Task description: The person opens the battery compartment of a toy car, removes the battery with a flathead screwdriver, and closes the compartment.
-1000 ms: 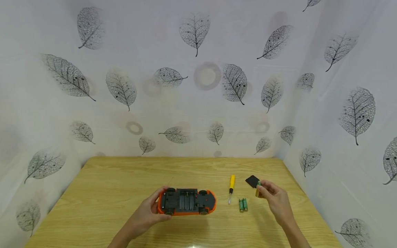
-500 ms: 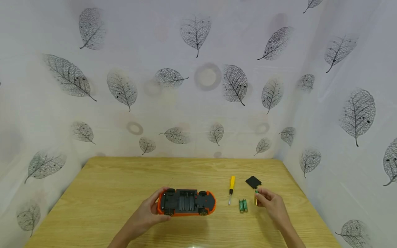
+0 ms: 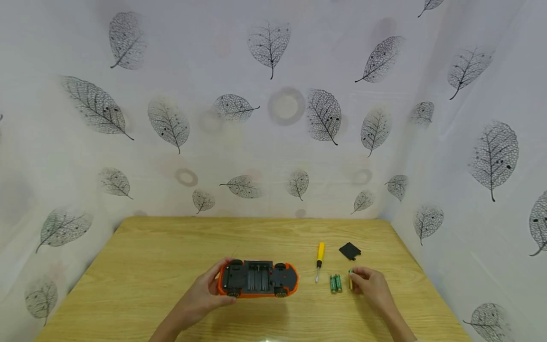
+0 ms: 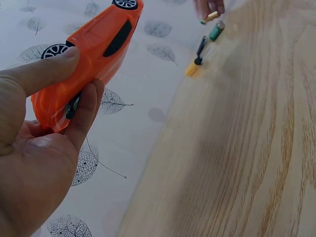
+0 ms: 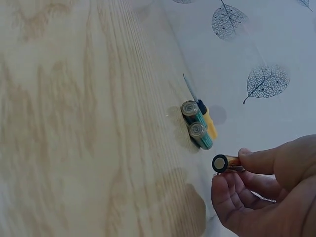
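An orange toy car [image 3: 258,279] is held at its rear end by my left hand [image 3: 201,294], its black underside and uncovered battery bay turned up toward the head camera. In the left wrist view the thumb presses beside a wheel of the toy car [image 4: 91,64] and fingers curl round the far side. My right hand [image 3: 373,287] pinches a battery [image 3: 351,280] between thumb and fingers, just right of two green batteries [image 3: 335,283] lying side by side on the table. The right wrist view shows the flat end of the pinched battery [image 5: 220,163].
A yellow-handled screwdriver [image 3: 319,259] lies on the wooden table [image 3: 171,247], left of the black battery cover [image 3: 350,251]. Behind the table hangs a pale leaf-print cloth [image 3: 239,142], which also lines both sides.
My right hand has moved down and slightly left with the battery, away from the black cover and closer to the two green batteries. The left hand and toy car stay put.
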Demonstrator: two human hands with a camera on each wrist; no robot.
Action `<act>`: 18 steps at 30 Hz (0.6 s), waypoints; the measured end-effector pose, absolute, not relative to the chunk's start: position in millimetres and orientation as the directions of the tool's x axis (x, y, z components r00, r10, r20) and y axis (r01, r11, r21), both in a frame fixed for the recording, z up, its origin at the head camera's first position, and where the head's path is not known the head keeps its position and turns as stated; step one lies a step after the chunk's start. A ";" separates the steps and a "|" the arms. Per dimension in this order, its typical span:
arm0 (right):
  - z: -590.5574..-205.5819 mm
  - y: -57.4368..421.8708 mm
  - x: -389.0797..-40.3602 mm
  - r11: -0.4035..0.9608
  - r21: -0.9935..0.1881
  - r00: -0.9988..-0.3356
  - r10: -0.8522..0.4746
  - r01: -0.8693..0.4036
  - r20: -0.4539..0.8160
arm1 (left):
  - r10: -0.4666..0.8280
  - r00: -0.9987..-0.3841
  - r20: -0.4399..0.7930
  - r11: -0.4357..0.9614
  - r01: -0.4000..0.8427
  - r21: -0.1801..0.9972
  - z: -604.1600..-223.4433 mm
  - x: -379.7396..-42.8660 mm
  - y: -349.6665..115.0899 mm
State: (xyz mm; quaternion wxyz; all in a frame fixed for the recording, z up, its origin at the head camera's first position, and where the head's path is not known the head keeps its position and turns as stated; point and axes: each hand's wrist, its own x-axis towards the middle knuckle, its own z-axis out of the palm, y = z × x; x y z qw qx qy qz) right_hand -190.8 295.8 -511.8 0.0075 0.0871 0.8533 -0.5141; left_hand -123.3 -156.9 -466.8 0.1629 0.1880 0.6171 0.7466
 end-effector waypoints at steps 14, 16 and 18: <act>-512.2 289.5 -190.8 0.537 -0.831 -0.988 0.123 0.142 -0.089 | 0.478 -0.875 0.079 -0.190 -0.015 0.982 -466.1 -123.2 -157.4; -513.6 289.0 -191.3 0.545 -0.827 -0.989 0.124 0.138 -0.084 | 0.477 -0.876 0.074 -0.189 -0.020 0.982 -466.1 -123.0 -157.6; -515.5 288.5 -192.0 0.550 -0.823 -0.989 0.128 0.138 -0.080 | 0.474 -0.878 0.070 -0.190 -0.024 0.982 -465.9 -122.6 -157.8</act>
